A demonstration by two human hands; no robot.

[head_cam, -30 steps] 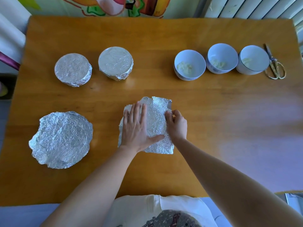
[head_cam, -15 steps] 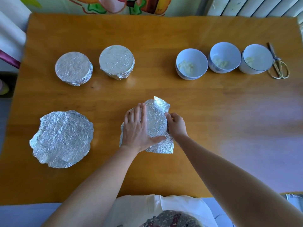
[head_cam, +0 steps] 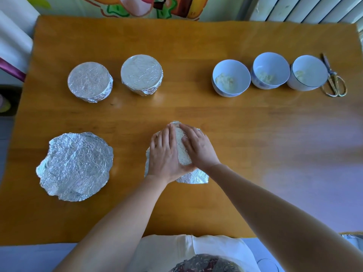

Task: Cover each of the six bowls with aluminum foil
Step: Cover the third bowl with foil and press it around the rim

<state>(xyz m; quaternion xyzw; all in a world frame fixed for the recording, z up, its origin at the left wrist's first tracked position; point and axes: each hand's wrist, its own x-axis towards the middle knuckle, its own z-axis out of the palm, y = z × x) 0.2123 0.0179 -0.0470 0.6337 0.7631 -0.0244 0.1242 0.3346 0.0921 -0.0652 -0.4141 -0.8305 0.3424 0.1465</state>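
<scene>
foil sheet (head_cam: 183, 152), draped over a bowl at the near middle of the table (head_cam: 196, 107); the bowl itself is hidden beneath it. the left hand (head_cam: 165, 154) and right hand (head_cam: 198, 148) cup the mound from either side, fingers curved down over the foil and gripping it against the form below. one corner of the sheet juts out loose and flat on the wood by the wrists.

step in hand, as judged: moulding the foil round the rim of the third bowl. the top seems shaped, the skirt not yet tucked. the next move calls for working round the edge, pressing the loose corner and any other free flaps down and under the rim so that the cover sits as tight as on the finished ones. thin foil is apt to tear if dragged, so a press is likely safer than a pull.

counts: six bowls, if the hidden one is reckoned. two covered bowls (head_cam: 89, 81) (head_cam: 141, 74) stand side by side at far left, foil drawn smooth across their tops. three open bowls (head_cam: 230, 77) (head_cam: 270, 69) (head_cam: 307, 72) stand in a touching row at far right, each with a pale lump of food inside. loose foil (head_cam: 75, 165), rounded and crumpled, lies at near left; whether it is one sheet or several cannot be told. one pair of scissors (head_cam: 334, 83) lies just beside the rightmost open bowl.
</scene>
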